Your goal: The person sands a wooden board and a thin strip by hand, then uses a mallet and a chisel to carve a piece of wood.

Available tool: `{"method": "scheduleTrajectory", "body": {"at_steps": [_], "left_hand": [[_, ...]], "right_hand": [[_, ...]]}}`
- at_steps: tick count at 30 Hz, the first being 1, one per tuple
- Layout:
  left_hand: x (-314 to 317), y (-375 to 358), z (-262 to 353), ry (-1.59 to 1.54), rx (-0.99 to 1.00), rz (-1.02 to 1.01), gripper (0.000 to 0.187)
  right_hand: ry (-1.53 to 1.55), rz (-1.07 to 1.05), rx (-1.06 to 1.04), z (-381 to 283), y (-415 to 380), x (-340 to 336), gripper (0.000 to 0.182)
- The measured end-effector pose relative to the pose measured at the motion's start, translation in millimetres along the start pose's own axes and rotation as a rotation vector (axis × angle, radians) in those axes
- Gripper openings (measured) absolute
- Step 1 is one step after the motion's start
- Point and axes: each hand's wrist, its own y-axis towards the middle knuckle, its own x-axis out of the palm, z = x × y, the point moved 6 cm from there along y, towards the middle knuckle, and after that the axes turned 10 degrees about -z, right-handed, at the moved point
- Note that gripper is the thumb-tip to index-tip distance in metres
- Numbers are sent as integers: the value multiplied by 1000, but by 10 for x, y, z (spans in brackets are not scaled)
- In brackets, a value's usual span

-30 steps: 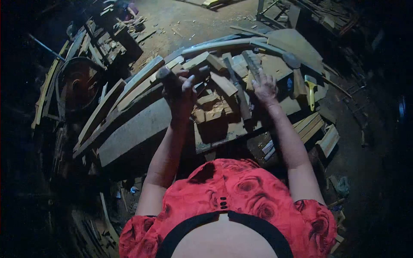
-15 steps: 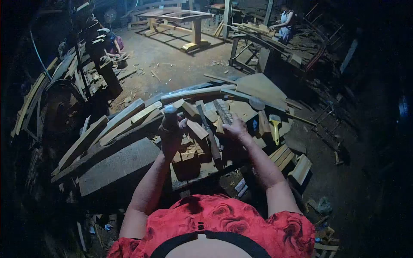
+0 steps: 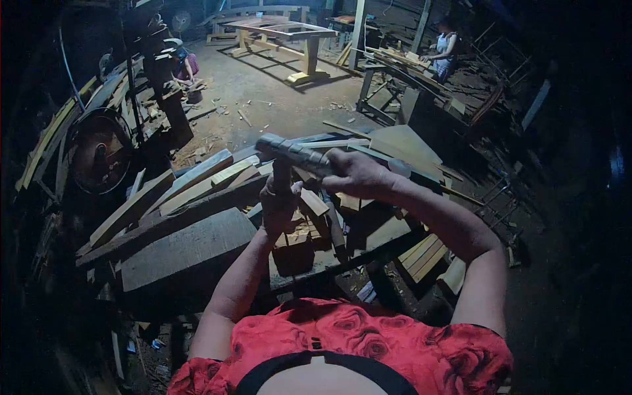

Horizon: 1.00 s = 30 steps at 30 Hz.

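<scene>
My left hand (image 3: 280, 201) is wrapped round an upright tool handle (image 3: 282, 172) whose top is near the middle of the view. Raised to the right of it, my right hand (image 3: 359, 172) grips a ridged, light-coloured piece (image 3: 299, 153), held slantwise. The far end of this piece overlaps the top of the handle; whether they touch is unclear. Below both hands lie cut wood blocks (image 3: 299, 234) and a dark rod-like tool (image 3: 334, 227) on the cluttered workbench.
Long wood strips (image 3: 131, 207) and a wide board (image 3: 191, 247) lie at the left. A round disc machine (image 3: 100, 151) stands beyond. A wooden frame table (image 3: 283, 27) is at the back. One person (image 3: 444, 49) stands at a far bench; another (image 3: 186, 66) crouches at far left.
My right hand has lifted the ridged piece from the right and brought it left, over the handle in my left hand. The view has shifted slightly.
</scene>
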Motion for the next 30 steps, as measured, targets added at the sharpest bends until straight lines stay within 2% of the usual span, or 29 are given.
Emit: {"method": "scheduleTrajectory", "body": {"at_steps": [3,4,6,7,9,10,12,14,16,20,22,25,29,30], "left_hand": [[-17,-11,21,-235,-108,-40,20],[-14,-7,15,-237,-110,-38,20],[-24,-4,72,-70,-17,-18,21],[-10,-16,40,-71,-20,-14,21],[-3,6,7,-195,-78,-42,24],[-53,23,64,-193,-77,-38,24],[-106,42,197,-77,-106,-141,38],[-20,1,44,-75,-161,-179,41],[16,7,-9,-241,-173,-203,45],[-23,11,69,-142,-116,-151,49],[-65,40,180,-38,-1,-108,37],[-108,52,297,153,70,-72,40],[-128,31,334,154,25,-98,40],[-106,21,245,16,-18,-102,38]], "right_hand": [[-237,220,-181,-226,-29,-439,43],[23,325,-283,-314,-75,-551,41],[527,403,-403,-500,-168,-616,34],[525,399,-403,-489,-163,-571,34],[106,434,-481,-573,-180,-479,26],[-134,280,-234,-533,-103,-344,28],[-305,125,-184,-411,-35,-134,33],[-252,121,-158,-360,-37,-90,36],[-201,114,-134,-344,-29,-81,38],[-124,80,-88,-273,0,-27,42],[-121,70,-77,-261,7,-10,42],[-255,132,-161,-327,-16,-16,42],[-363,137,-156,-368,-46,-119,44],[-428,141,-156,-403,-43,-171,42]]}}
